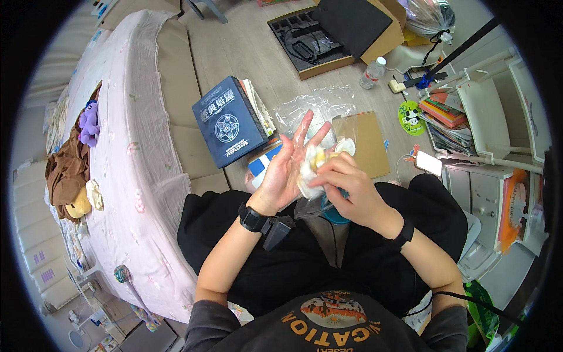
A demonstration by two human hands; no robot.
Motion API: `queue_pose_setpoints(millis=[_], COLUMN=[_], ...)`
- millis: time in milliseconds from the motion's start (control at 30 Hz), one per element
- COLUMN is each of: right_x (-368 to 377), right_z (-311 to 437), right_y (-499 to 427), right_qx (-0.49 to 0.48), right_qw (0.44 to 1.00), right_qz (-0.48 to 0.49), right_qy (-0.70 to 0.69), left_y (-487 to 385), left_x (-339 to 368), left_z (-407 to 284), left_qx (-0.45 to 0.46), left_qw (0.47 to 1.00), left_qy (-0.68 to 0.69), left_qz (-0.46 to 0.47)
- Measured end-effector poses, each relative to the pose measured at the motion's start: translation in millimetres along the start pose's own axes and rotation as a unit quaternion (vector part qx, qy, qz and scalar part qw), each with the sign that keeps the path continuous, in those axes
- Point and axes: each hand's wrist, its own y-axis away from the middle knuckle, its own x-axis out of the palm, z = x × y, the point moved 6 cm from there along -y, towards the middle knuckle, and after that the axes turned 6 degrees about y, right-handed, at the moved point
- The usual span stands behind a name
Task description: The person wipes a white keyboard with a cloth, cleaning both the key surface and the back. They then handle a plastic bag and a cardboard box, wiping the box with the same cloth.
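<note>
My left hand (281,176) is palm up with its fingers spread. A soft white wad with yellow patches (313,165), perhaps clay or tissue, rests against its palm. The fingertips of my right hand (354,189) pinch this wad from the other side. Just beyond the right fingers shows a small white rounded piece (345,146); what it is I cannot tell. A clear plastic bag (316,103) spreads behind and beneath both hands. Under them, between my knees, sits a teal round container (336,214), partly hidden by the right hand and the plastic.
Ahead on the left, a dark blue boxed book (231,123) tops a stack. Brown cardboard (367,145) lies right of the bag. Farther off are a water bottle (373,72) and an open foam-lined box (308,44). A bed (145,220) flanks my left, a white shelf (486,103) my right.
</note>
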Motion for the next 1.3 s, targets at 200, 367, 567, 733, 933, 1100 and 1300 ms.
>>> queue_pose_setpoints(millis=[200, 367, 567, 733, 933, 1100, 1300], right_x=[5, -59, -16, 41, -28, -23, -5], right_z=[-39, -40, -33, -69, -109, -88, -69], right_y=[28, -1, -6, 34, 8, -6, -13], right_qx=[0.287, 0.201, 0.111, 0.263, 0.385, 0.322, 0.261], right_qw=[0.91, 0.919, 0.975, 0.893, 0.888, 0.829, 0.834], right_qz=[0.299, -0.123, -0.033, 0.345, -0.032, -0.11, -0.171], right_qy=[-0.001, -0.317, -0.191, -0.118, -0.25, -0.444, -0.455], left_y=[-3, 2, 2, -3, 5, 2, 1], left_x=[-8, -5, 7, 6, -8, -36, -10], left_z=[-25, -4, 12, -36, -56, -13, 16], left_qx=[0.018, -0.064, -0.033, 0.071, 0.055, 0.13, 0.199], left_qw=[0.996, 0.984, 0.995, 0.995, 0.995, 0.897, 0.885], left_qy=[-0.084, -0.165, -0.08, -0.072, -0.077, -0.3, -0.392], left_qz=[-0.022, -0.027, -0.043, 0.02, -0.019, -0.298, -0.154])
